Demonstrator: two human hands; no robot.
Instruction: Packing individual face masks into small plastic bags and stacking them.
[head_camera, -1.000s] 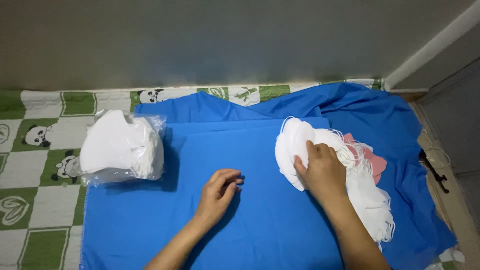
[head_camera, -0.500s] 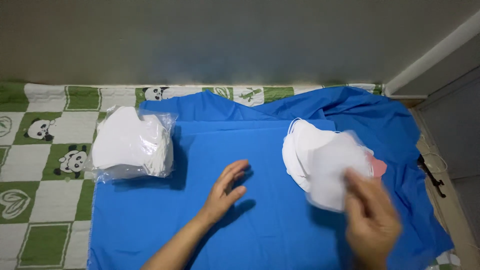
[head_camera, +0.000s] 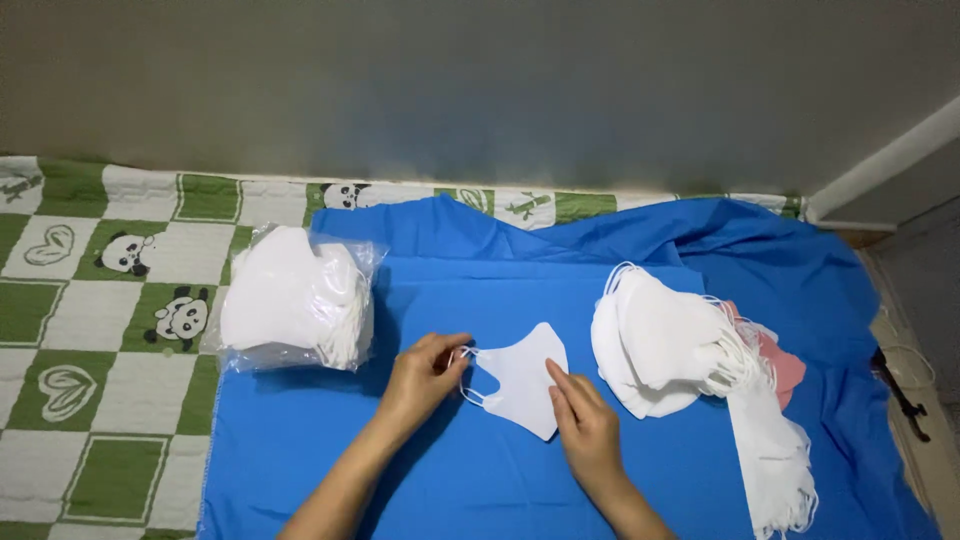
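A single white face mask (head_camera: 520, 380) lies on the blue cloth (head_camera: 450, 470) between my hands. My left hand (head_camera: 425, 375) pinches the mask's ear loops at its left end. My right hand (head_camera: 585, 425) presses its fingertips on the mask's right edge. To the right sits a loose pile of white masks (head_camera: 665, 340) with a few pink ones (head_camera: 780, 365) under it. More white masks (head_camera: 775, 460) trail toward the front right.
A clear plastic bag of stacked white masks (head_camera: 295, 300) rests at the cloth's left edge. A green and white panda-print mat (head_camera: 95, 330) lies beneath. A grey wall (head_camera: 480, 90) runs along the back. A dark tool (head_camera: 900, 395) lies on the floor at far right.
My right hand lifted one mask off the right pile and carried it left to the middle of the cloth. My left hand closed on its ear loops.
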